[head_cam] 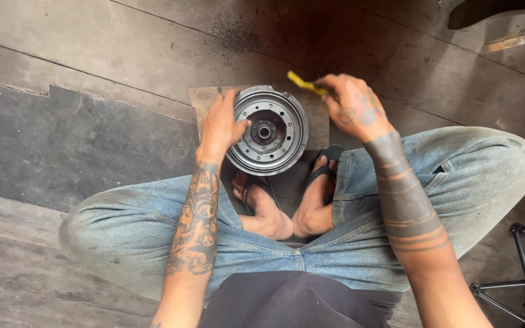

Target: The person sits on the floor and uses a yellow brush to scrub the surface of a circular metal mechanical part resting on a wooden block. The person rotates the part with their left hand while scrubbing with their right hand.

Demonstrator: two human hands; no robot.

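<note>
A round grey metal wheel hub (268, 130) with a ribbed rim and a centre bore stands tilted on a small wooden board (205, 97), leaning toward my feet. My left hand (221, 126) grips its left rim, thumb resting on the inner face. To the upper right of the hub, my right hand (353, 106) is closed around a thin yellow-handled tool (304, 83), whose tip points left above the hub's rim. I sit cross-legged in blue jeans, and my feet in black sandals (323, 173) rest just below the hub.
The floor is dark, worn wooden planks (92, 54) with a black oily stain at top centre. A black metal stand with thin legs (521, 276) is at the lower right. A dark object lies at the top right corner (505, 18).
</note>
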